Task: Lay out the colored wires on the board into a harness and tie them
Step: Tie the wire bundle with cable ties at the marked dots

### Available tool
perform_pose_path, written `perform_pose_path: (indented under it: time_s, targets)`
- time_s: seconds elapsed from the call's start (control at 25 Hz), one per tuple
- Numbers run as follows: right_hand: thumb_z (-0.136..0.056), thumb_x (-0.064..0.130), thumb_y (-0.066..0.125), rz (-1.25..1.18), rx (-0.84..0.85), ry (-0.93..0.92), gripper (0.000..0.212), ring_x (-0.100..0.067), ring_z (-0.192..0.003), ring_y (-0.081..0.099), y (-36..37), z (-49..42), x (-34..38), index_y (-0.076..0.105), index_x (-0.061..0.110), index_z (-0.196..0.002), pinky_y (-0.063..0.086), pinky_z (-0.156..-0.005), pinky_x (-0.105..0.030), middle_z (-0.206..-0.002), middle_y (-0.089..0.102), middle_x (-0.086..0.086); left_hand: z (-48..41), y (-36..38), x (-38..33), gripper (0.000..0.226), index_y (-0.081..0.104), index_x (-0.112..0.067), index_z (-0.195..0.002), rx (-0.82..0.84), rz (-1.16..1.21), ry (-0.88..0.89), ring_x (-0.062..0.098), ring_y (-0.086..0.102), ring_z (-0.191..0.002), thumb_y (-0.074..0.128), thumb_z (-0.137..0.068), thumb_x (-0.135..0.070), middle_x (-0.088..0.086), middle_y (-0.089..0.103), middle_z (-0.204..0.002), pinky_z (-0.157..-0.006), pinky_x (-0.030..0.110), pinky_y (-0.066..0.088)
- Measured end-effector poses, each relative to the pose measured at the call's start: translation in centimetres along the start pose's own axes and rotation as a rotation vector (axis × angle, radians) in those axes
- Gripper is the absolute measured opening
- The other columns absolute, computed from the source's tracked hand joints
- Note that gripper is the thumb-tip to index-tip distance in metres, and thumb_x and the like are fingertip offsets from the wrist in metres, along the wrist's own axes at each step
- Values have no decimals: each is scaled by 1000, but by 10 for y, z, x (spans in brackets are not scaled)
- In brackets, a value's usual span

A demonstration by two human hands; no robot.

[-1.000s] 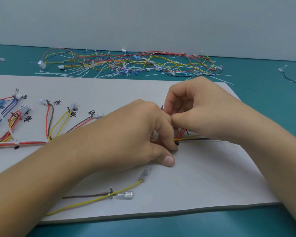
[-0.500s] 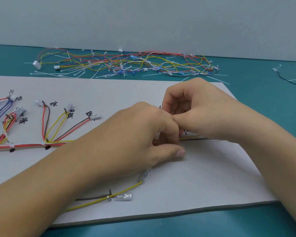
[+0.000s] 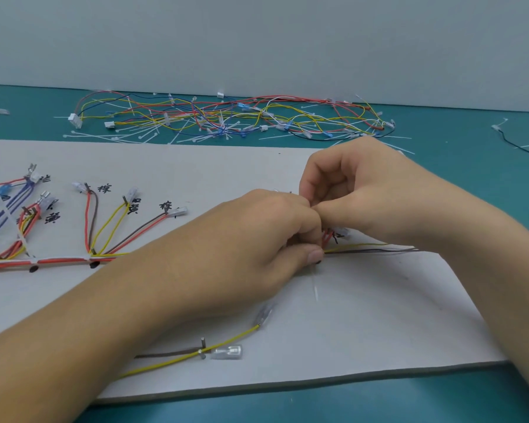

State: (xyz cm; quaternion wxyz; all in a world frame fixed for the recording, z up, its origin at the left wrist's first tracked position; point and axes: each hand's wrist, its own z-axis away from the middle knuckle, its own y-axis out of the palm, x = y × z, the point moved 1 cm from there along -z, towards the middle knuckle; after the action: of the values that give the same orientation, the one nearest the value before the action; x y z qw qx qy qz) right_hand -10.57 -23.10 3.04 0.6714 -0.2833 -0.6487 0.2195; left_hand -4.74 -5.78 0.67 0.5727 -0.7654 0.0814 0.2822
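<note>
A grey board [image 3: 379,325] lies on the teal table with a wire harness [image 3: 104,239] laid on it, its red, yellow and brown branches ending in clear connectors by black labels. My left hand [image 3: 257,239] pinches the wire bundle near the board's middle. My right hand [image 3: 364,193] meets it from above, fingers curled and pinching at the same spot, where red wires show. A thin white cable tie [image 3: 315,285] tail sticks out below my left thumb. Yellow and brown wires [image 3: 373,248] run right from the pinch under my right wrist.
A loose pile of coloured wires and white cable ties [image 3: 226,120] lies along the back of the table. A yellow and brown wire pair with clear connectors [image 3: 226,351] lies near the board's front edge. A black wire [image 3: 516,145] lies at the far right.
My left thumb has shifted right along the bundle, and the white cable tie tail now shows below it. Both hands stay pressed together at the same spot.
</note>
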Motion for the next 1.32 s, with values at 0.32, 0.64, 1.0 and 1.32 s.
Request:
perform_pose_path:
  time_s: [0.32,0.64,1.0,1.32]
  targets:
    - [-81,-7,71,7,7,-2,17,-37,-71,74,0,0,-1,70,9,-82,58,-69,-65,-72,75,-12,8,-5,2,34,79,-35,-88,19,13,-28,2,56,-85,76,-71,-63,-22,57,-86,-75,37,52]
    - [-79,-8,69,49,26,-27,19,-24,-65,75,1,0,1,71,11,-81,63,-70,-48,-69,75,-7,3,-2,0,13,79,-32,-80,36,94,-84,3,58,-77,88,-77,-41,-14,65,-85,-68,31,48]
    - [-81,-6,73,49,11,-25,17,-29,-69,75,2,0,2,71,11,-82,61,-73,-51,-72,75,-8,5,0,-2,23,77,-34,-79,-2,105,-146,-1,66,-81,85,-71,-54,-18,72,-82,-75,36,57]
    - [-80,-8,71,48,20,-16,18,-27,-65,74,2,0,1,72,10,-82,62,-69,-46,-71,75,-9,1,4,0,15,76,-33,-77,-43,79,-142,2,62,-73,84,-78,-45,-16,69,-74,-69,36,56]
